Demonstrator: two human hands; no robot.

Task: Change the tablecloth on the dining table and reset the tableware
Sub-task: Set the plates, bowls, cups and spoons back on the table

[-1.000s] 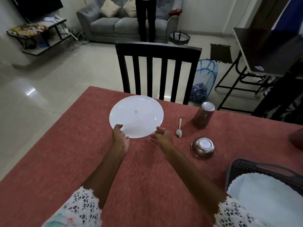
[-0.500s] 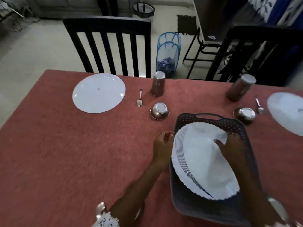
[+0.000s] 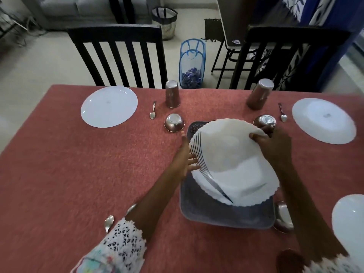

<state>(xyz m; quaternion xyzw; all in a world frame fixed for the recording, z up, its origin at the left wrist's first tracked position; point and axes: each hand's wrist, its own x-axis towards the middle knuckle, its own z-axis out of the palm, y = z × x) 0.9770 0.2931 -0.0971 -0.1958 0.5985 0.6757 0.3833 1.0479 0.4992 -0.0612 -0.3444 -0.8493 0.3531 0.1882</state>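
Since half a second ago the scalloped plate (image 3: 226,154) has tipped up, its far edge lifted out of the grey basket (image 3: 226,215). The left hand (image 3: 184,154) presses flat-fingered against its left rim; the right hand (image 3: 272,143) pinches its far-right rim. Left of the basket on the red tablecloth (image 3: 78,174) sit a white plate (image 3: 109,106), spoon (image 3: 152,113), upturned tumbler (image 3: 172,94) and bowl (image 3: 174,122); right, another bowl (image 3: 265,120).

Two dark slatted chairs (image 3: 118,56) stand at the table's far side. A blue mesh hamper (image 3: 192,64) stands on the floor between them. A grey sofa (image 3: 78,8) sits beyond.
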